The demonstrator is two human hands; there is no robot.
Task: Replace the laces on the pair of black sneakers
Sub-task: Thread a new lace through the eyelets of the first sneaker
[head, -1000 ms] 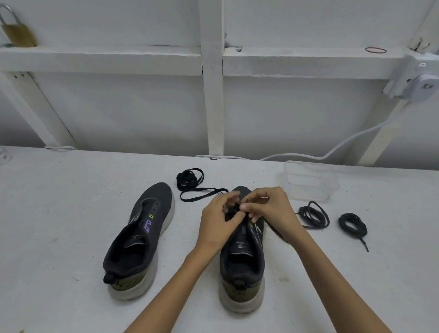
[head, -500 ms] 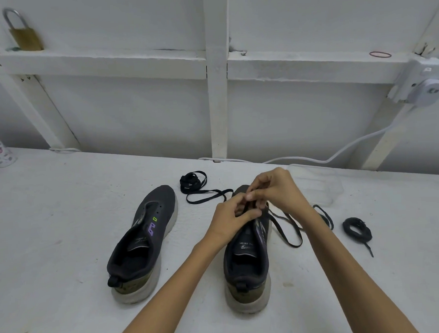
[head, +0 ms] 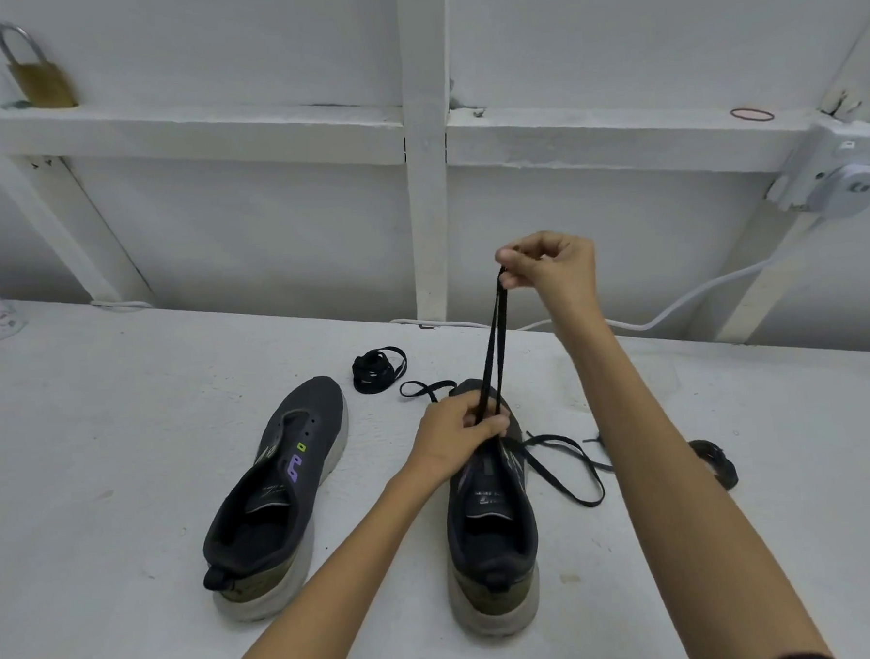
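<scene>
Two black sneakers with pale soles stand on the white table (head: 101, 447), heels toward me. The left sneaker (head: 280, 493) has bare eyelets. My left hand (head: 458, 429) rests on the toe part of the right sneaker (head: 493, 522) and pinches a black lace (head: 494, 346) at the eyelets. My right hand (head: 550, 267) is raised above the shoe and pinches the same lace, pulled up taut in two strands. More of this lace trails in a loop to the shoe's right.
A coiled black lace (head: 377, 370) lies behind the shoes, and another bundle (head: 717, 463) shows past my right forearm. A white cable (head: 674, 311) runs along the back wall to a plug. A brass padlock (head: 39, 78) hangs upper left.
My right hand rose from the shoe's toe, drawing the lace up taut. My left hand stayed on the shoe's eyelets. The camera view shifted slightly.
</scene>
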